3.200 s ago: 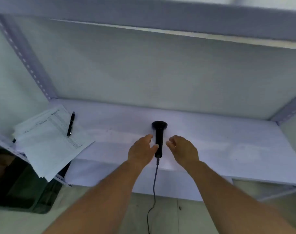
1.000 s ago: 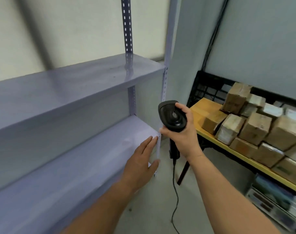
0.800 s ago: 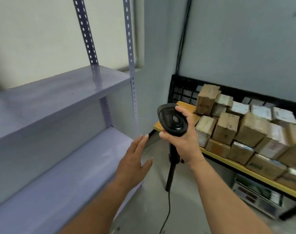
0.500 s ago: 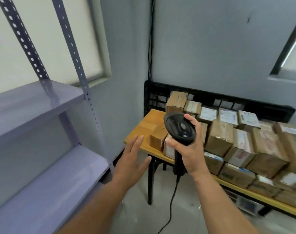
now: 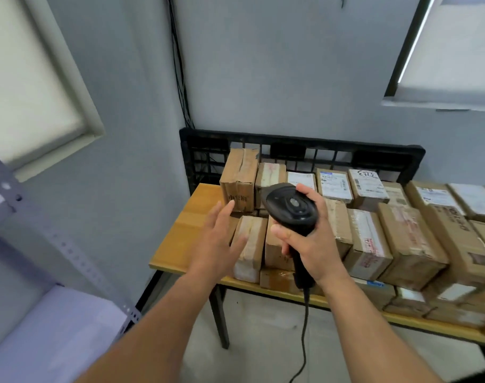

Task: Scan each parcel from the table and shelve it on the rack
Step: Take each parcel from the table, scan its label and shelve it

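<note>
Right grip (image 5: 311,244) is closed round the scanner (image 5: 291,208) handle. Left grip (image 5: 218,244) is spread flat, holding nothing, near the parcels (image 5: 365,239), which are packed tight on the counter (image 5: 186,230). None is seen on the rack (image 5: 56,327). Risks, as judged: the hanging cable (image 5: 305,327) could be snagged on the counter edge, a parcel pulled one-handed from the pack could be dropped or neighbours toppled, and labels facing away could be missed by the scan.
</note>
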### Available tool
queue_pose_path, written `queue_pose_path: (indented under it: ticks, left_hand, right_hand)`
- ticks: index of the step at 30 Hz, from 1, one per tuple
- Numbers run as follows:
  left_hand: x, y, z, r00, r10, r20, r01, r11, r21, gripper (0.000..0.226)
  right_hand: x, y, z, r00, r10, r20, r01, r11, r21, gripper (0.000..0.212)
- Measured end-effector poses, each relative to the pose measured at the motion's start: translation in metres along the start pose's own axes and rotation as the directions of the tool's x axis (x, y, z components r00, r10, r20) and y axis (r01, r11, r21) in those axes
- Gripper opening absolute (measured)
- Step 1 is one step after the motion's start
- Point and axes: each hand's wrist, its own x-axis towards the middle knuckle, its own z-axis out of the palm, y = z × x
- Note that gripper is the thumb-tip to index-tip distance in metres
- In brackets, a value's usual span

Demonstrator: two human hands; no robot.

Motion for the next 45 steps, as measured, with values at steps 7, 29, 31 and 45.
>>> queue_pose_path:
  ticks: [7, 29, 31, 45]
  left_hand:
    - [0.086, -0.002, -0.013, 1.0, -0.018, 0.019, 0.016, 0.995, 0.094, 0.075]
    - [0.222, -0.019, 0.024, 0.909, -0.332, 0.252, 0.194, 0.872, 0.45, 0.077]
    - [0.219, -0.016, 0.022, 0.913, -0.334, 0.233, 0.21, 0.876, 0.435, 0.081]
    - [0.202, -0.032, -0.001, 0.85, -0.489, 0.197, 0.481, 0.872, 0.093, 0.104]
  right_hand:
    - [0.038, 0.011, 0.008, 0.996, 0.043, -0.076, -0.05, 0.995, -0.084, 0.077]
    - [0.079, 0.025, -0.006, 0.955, 0.157, -0.253, -0.175, 0.983, -0.049, 0.075]
    - [0.078, 0.026, -0.009, 0.957, 0.161, -0.241, -0.177, 0.983, -0.048, 0.075]
    - [0.063, 0.001, -0.017, 0.973, 0.133, -0.187, -0.155, 0.982, -0.106, 0.077]
